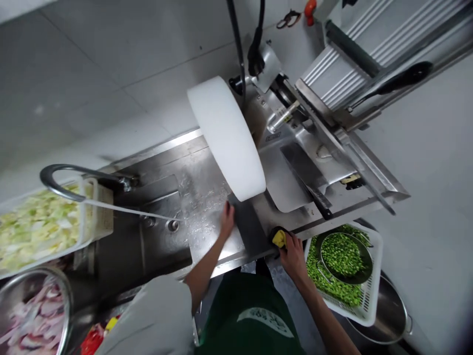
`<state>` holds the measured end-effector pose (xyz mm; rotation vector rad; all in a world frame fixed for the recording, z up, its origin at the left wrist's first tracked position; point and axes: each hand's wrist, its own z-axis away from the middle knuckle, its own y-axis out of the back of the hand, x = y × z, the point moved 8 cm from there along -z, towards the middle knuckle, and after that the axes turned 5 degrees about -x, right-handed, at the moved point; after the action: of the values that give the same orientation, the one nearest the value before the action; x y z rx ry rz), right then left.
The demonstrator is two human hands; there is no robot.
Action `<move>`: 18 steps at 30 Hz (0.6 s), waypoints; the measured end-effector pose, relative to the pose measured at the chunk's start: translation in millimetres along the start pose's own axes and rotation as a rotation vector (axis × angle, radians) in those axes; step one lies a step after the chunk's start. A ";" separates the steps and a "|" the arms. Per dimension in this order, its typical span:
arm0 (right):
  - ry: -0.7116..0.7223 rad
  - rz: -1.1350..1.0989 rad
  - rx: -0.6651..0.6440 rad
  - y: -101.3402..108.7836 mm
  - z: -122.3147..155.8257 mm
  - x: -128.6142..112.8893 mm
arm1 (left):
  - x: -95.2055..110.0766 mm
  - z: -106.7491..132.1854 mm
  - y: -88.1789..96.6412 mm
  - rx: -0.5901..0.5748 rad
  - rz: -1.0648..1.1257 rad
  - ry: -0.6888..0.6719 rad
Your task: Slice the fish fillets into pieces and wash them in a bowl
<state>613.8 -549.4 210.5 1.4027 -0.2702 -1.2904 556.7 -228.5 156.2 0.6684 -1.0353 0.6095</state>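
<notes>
My left hand (227,222) grips the upper left end of a dark grey flat slab (251,226), which looks like a broad blade but cannot be made out fully. The slab slants across the wet steel counter to its front edge. My right hand (291,250) is closed near the slab's lower right end, on a yellow pad (280,238) with something black around it. Just above the slab, a thick white round chopping board (229,143) stands on its edge. To the right, a cleaver (305,166) lies on the counter.
At left, a tap (61,170) runs water into the sink (158,236) beside a basket of cut cabbage (40,222) and a bowl of raw meat (35,315). A slicing machine (318,118) stands at right. Below it are chopped greens in a basket (375,296) and a metal pot (391,310).
</notes>
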 end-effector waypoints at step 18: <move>0.086 -0.177 -0.052 -65.0 38.9 -127.1 | -27.9 72.3 61.1 0.099 0.147 -0.135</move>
<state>504.4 -452.8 234.7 1.4594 -0.0544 -1.3669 460.5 -246.6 169.0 0.7325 -1.1935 0.7548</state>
